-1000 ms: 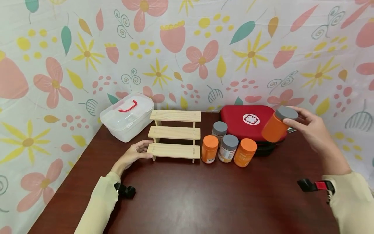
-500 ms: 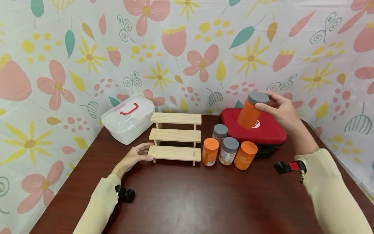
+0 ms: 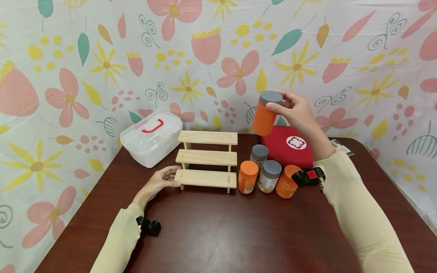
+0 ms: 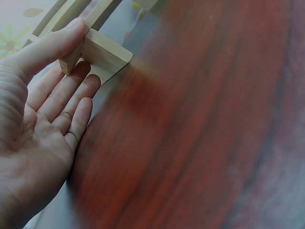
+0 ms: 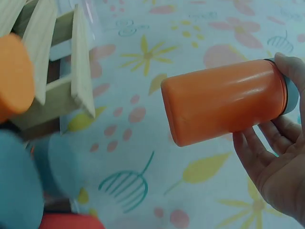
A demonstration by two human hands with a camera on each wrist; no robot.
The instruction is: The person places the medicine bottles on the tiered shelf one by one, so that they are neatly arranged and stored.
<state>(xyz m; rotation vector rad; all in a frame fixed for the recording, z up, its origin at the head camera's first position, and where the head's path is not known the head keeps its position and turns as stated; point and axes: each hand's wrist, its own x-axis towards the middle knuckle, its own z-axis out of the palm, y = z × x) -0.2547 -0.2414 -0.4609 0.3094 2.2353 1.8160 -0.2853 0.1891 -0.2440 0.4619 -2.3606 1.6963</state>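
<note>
My right hand (image 3: 296, 112) grips an orange bottle with a grey lid (image 3: 264, 118) by the lid, high above the table and slightly tilted. In the right wrist view the bottle (image 5: 219, 102) shows a plain orange side, its base pointing left. My left hand (image 3: 159, 181) holds the left end of a three-step wooden shelf (image 3: 205, 178). Seen from the left wrist, the thumb lies on the lowest board's end (image 4: 102, 50) and the fingers reach under it. Right of the shelf stand two orange-lidded bottles (image 3: 248, 176) and two grey-lidded bottles (image 3: 269, 177).
A red first-aid case (image 3: 281, 146) lies behind the bottles, partly hidden by the right arm. At the back left is a clear plastic box with a red handle (image 3: 150, 138). The dark wooden table (image 3: 218, 227) meets a floral cloth backdrop (image 3: 129, 94).
My right hand has carried the orange bottle leftward and up, from over the case's right side toward the shelf. The left hand stays at the shelf's end.
</note>
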